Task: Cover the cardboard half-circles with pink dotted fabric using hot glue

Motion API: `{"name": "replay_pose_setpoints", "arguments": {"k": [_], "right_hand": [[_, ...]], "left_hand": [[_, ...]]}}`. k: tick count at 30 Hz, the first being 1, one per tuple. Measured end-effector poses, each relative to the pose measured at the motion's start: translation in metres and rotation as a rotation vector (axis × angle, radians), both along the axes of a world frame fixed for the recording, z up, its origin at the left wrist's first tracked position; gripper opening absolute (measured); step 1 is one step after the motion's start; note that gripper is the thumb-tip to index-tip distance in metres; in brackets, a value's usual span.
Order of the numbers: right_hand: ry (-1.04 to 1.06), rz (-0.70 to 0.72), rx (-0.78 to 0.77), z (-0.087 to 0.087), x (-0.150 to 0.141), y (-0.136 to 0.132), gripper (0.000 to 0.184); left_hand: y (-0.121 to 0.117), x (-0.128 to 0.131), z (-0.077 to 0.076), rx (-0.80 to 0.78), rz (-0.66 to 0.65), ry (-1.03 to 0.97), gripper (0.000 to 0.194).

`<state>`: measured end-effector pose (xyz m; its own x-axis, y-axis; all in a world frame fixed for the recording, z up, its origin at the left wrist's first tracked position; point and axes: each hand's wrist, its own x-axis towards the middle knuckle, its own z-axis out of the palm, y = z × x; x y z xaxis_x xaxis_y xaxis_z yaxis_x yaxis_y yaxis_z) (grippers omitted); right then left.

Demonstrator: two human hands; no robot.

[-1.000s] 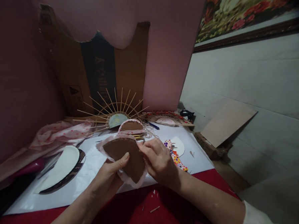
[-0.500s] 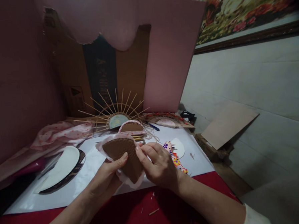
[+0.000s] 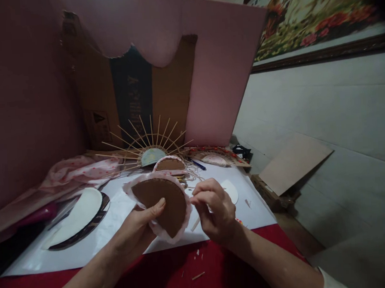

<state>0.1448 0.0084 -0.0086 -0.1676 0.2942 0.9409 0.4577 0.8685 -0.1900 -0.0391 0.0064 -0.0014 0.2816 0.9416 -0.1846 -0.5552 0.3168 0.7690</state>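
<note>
We see the right hand (image 3: 215,211) come away from the brown half-disc (image 3: 163,193), where a half second ago its fingertips were pressed against the curved rim. They now sit just beside that rim, curled in with thumb and forefinger close together; the light is dim, and we cannot tell whether they pinch something thin. The left hand (image 3: 140,222) is unchanged, gripping the half-disc with its thumb flat on the face and the other fingers behind, holding it tilted above the white sheet (image 3: 119,229). With the right fingers off, we see the pink cloth (image 3: 188,211) running unbroken along the right of the curve, so we judge that stretch of edging open to inspection. Beyond the half-disc, a smaller cloth-edged piece (image 3: 170,164) stays where it was.
</note>
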Motion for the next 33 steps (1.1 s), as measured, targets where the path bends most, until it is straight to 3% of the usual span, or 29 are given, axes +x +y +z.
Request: {"name": "replay_pose_setpoints", "arguments": {"k": [7, 14, 26, 30, 33], "right_hand": [[0.337, 0.014, -0.409, -0.005, 0.000, 0.015, 0.015], [0.199, 0.133, -0.577, 0.003, -0.002, 0.012, 0.017], [0.130, 0.136, -0.532, 0.004, -0.006, 0.011, 0.006], [0.059, 0.058, -0.337, 0.001, -0.007, 0.009, 0.010], [-0.109, -0.036, -0.108, -0.003, -0.005, 0.010, 0.011]], "left_hand": [[-0.001, 0.001, -0.007, -0.004, -0.060, 0.008, 0.045], [-0.002, 0.003, -0.010, 0.008, -0.118, 0.058, 0.024], [-0.002, 0.006, -0.009, 0.079, -0.111, 0.077, 0.031], [-0.001, 0.009, -0.009, 0.065, -0.081, 0.065, 0.031], [-0.001, 0.010, -0.009, 0.061, -0.088, 0.039, 0.034]]}}
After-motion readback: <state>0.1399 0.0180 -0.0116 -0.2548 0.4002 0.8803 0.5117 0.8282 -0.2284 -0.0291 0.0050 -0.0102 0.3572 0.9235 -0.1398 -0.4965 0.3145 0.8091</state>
